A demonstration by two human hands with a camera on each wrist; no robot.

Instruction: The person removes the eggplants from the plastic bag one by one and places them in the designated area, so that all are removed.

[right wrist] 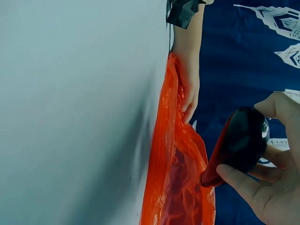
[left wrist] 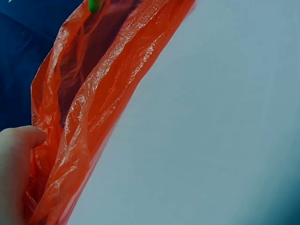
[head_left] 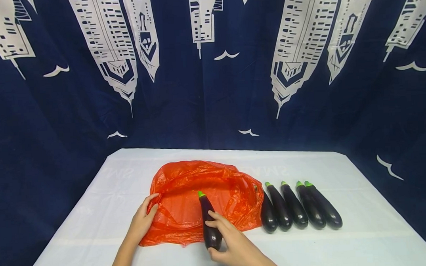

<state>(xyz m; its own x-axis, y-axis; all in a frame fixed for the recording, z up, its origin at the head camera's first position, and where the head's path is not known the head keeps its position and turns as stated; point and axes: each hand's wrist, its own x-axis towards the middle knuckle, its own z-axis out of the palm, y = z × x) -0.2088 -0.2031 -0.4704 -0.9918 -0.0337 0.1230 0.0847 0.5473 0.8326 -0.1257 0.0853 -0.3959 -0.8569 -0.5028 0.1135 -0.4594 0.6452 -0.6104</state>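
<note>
My right hand (head_left: 235,243) grips a dark eggplant (head_left: 209,222) near its thick bottom end, with the green tip pointing away from me. The eggplant overlaps the open mouth of a red plastic bag (head_left: 187,209) in the head view. In the right wrist view its glossy rounded end (right wrist: 246,140) shows between thumb and fingers. At the bag's left side, my left hand (head_left: 142,221) holds the rim. Its thumb lies against the crumpled plastic in the left wrist view, while the other fingers are largely hidden there.
Several more eggplants (head_left: 293,209) lie side by side right of the bag, green ends away from me. The leftmost touches or tucks against the bag's edge. Everything rests on a white table (head_left: 363,213); a dark blue printed curtain (head_left: 204,101) hangs behind.
</note>
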